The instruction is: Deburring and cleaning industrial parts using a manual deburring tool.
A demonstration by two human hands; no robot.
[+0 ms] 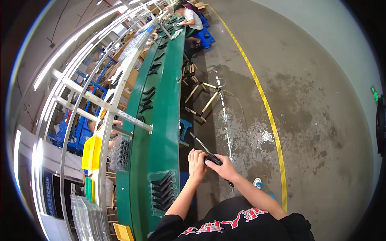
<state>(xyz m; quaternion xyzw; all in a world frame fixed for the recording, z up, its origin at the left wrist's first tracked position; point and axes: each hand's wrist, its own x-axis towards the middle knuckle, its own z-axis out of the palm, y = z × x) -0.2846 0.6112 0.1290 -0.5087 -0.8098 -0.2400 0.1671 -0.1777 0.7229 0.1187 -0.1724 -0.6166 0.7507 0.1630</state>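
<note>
Head view: slender black-and-silver piece (214,159)

Bright, tube lts (75,37) upper L, glare on flr (321,100), fisheye bend & dark rim.

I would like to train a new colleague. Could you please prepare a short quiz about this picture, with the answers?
1. Fill in: the line along the floor is ____ in colour.
2. What does the right hand hold? A) a yellow bin; B) a black handle with a metal rod; C) a cardboard box.
3. True or false: the clear tray lies on the floor.

Key: 1. yellow; 2. B; 3. false, the clear tray lies on the green work surface.
</note>
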